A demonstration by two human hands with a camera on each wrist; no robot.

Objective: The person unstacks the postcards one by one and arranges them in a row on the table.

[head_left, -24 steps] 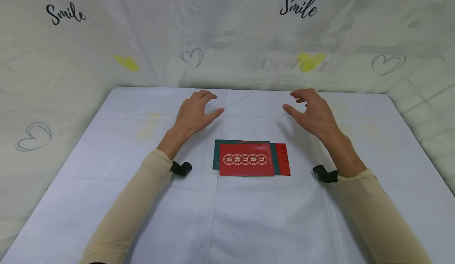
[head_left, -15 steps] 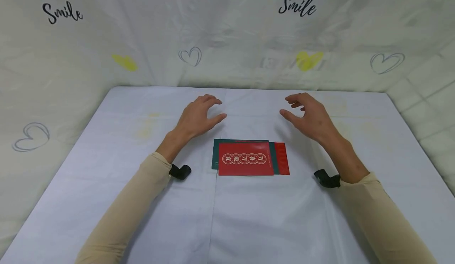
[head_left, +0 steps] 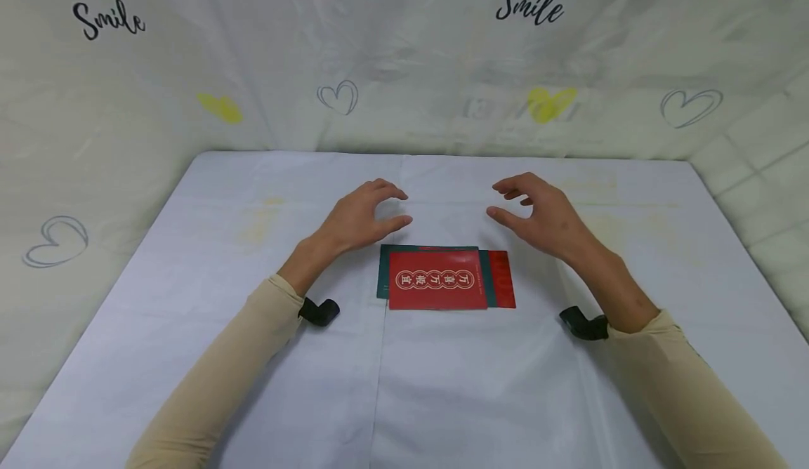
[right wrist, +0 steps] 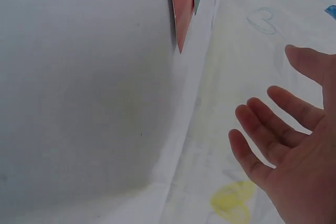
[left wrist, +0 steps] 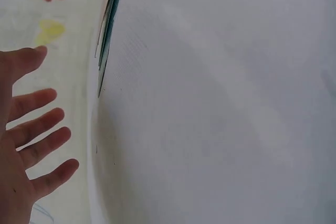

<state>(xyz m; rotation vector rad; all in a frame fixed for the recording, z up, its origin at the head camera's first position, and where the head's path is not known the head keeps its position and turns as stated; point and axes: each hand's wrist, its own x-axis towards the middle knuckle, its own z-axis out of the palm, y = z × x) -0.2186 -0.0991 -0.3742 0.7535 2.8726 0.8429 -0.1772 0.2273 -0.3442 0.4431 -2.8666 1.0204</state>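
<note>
Across the middle of the white cloth-covered table (head_left: 442,385), find flat red and dark-green paper packets (head_left: 438,281), probably stacked loosely, hence overlapping unevenly. Beyond, to either side, see the bare left hand (head_left: 355,218) and bare right hand (head_left: 548,219) held apart, gripping nothing, hence with fingers parted from thumbs. Farthest back, notice the pale printed sheet (head_left: 430,48), apparently hung as a screen.

A white worktop (head_left: 442,385) bears overlapping red and green envelopes (head_left: 436,299). They lie well in from its left, right and far edges.
</note>
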